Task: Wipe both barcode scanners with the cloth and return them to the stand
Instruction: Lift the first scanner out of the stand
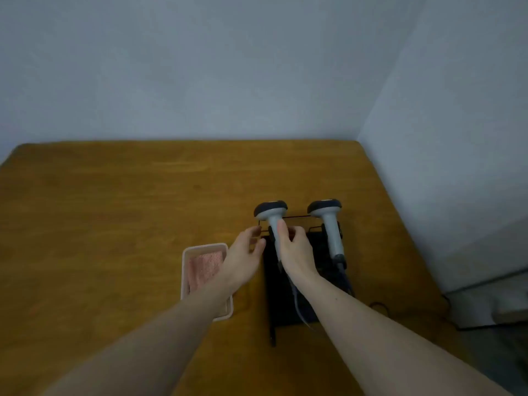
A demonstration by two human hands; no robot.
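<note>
Two grey barcode scanners with dark heads sit in a black stand (294,310) on the wooden table. My right hand (294,250) grips the handle of the left scanner (271,214), which still rests in the stand. The right scanner (327,217) stands untouched beside it, its cable running down toward me. My left hand (244,252) hovers with fingers apart just left of the left scanner, at the stand's edge. A pink cloth (204,270) lies folded in a pale tray (200,248) left of the stand, partly hidden under my left forearm.
The wooden table (114,210) stretches away to the left and back, ending at grey walls. Its right edge runs close to the stand. A dark cable (380,305) loops on the table right of the stand, and a light box-like object sits on the floor at far right.
</note>
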